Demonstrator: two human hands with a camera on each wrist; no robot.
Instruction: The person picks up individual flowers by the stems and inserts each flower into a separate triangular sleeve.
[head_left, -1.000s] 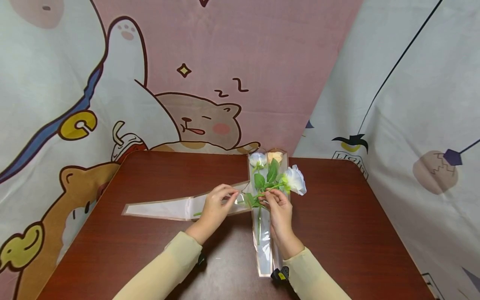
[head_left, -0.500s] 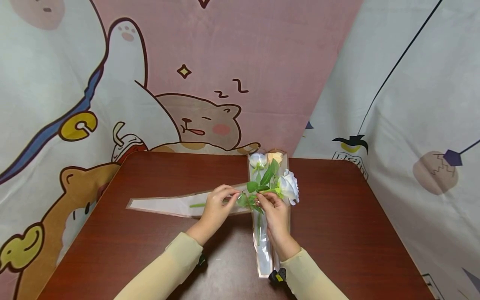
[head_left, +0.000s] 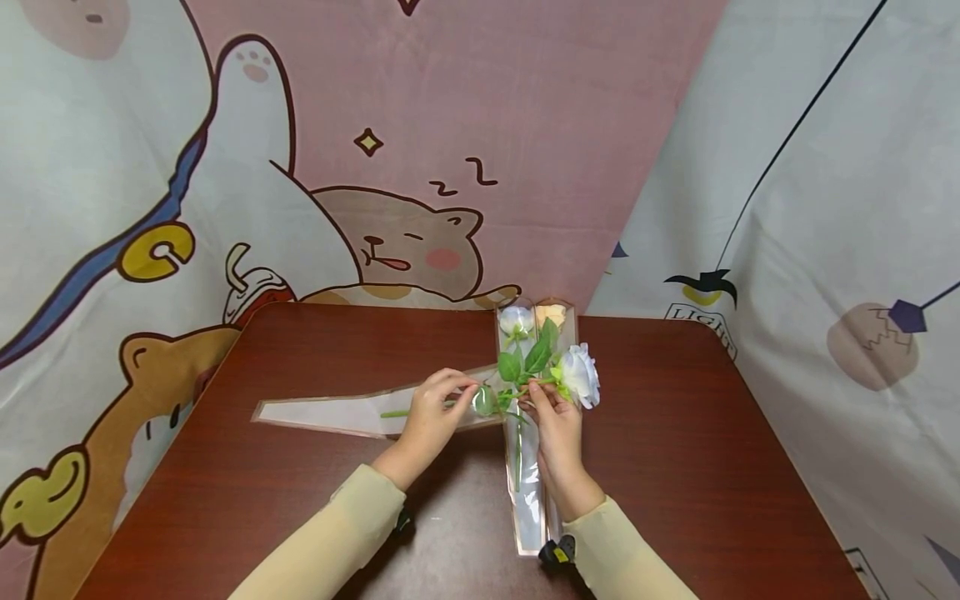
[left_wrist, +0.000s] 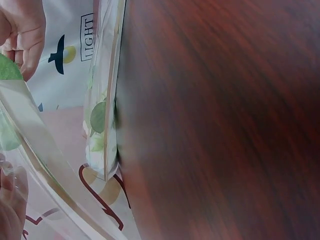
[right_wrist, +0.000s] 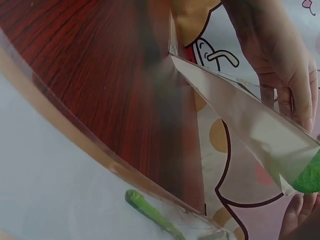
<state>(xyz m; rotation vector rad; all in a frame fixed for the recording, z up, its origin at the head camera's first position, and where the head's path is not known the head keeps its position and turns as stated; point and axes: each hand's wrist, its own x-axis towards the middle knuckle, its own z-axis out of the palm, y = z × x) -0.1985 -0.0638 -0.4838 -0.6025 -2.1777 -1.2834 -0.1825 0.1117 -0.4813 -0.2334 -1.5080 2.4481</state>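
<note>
My left hand (head_left: pixel 433 410) pinches the mouth of a long clear flower sleeve (head_left: pixel 322 412) with a pale back and a rose-gold edge. In my right hand (head_left: pixel 558 429) is the upper stem of a pale blue artificial rose (head_left: pixel 579 375), pinched between thumb and fingers just below the bloom. The rose's lower stem (head_left: pixel 394 413) shows inside the sleeve, beyond my left hand; its green leaves (head_left: pixel 537 357) stand outside the mouth, one leaf right at the opening. In the right wrist view the sleeve (right_wrist: pixel 245 120) slants up toward a leaf (right_wrist: pixel 309 175).
Under my right hand lie wrapped flowers: a pale blue rose (head_left: pixel 516 320) and a peach-coloured one (head_left: pixel 551 316), side by side in clear sleeves (head_left: pixel 529 517) running toward me. The brown table (head_left: pixel 675 467) ends at a cartoon-printed cloth (head_left: pixel 420 250).
The rose has shifted left and slightly downward with my right hand, its leaves turning. The sleeve's narrow end has moved slightly right and up. My left hand stays nearly still.
</note>
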